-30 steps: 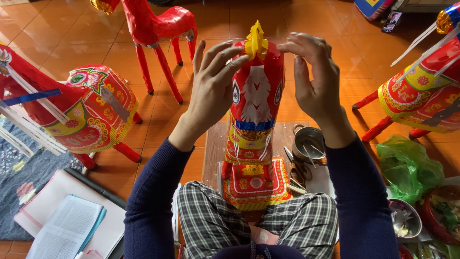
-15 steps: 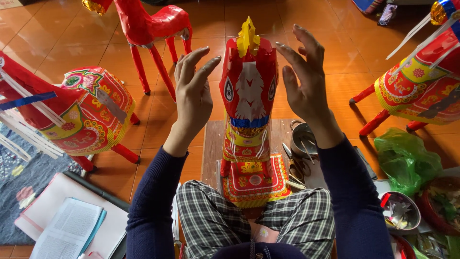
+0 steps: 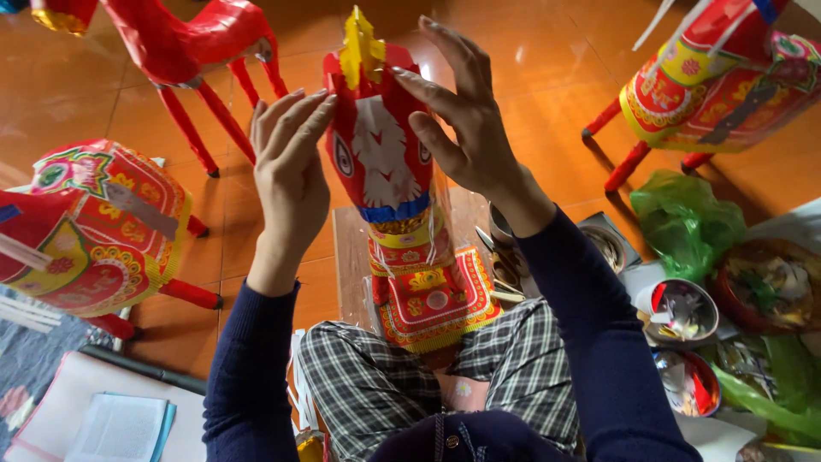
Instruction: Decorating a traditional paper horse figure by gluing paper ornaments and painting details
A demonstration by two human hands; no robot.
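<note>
A red paper horse figure (image 3: 385, 162) stands upright between my knees, on a small wooden board (image 3: 349, 257). It has a white face pattern, a yellow crest (image 3: 361, 47) and a red-and-yellow patterned chest. My left hand (image 3: 291, 171) is raised at the left side of its head, fingers spread, fingertips at the red paper. My right hand (image 3: 462, 128) is on the right side, fingers apart, touching the head near the crest. Neither hand grips anything.
A plain red paper horse (image 3: 197, 43) stands at the back left, with decorated ones at the left (image 3: 94, 222) and back right (image 3: 718, 85). At the right lie a green plastic bag (image 3: 688, 227), bowls of scraps (image 3: 680, 308) and scissors (image 3: 496, 257). An open book (image 3: 120, 428) is at bottom left.
Both hands lifted off the horse's head and spread apart, then closed back in on its sides. The view has shifted slightly.
</note>
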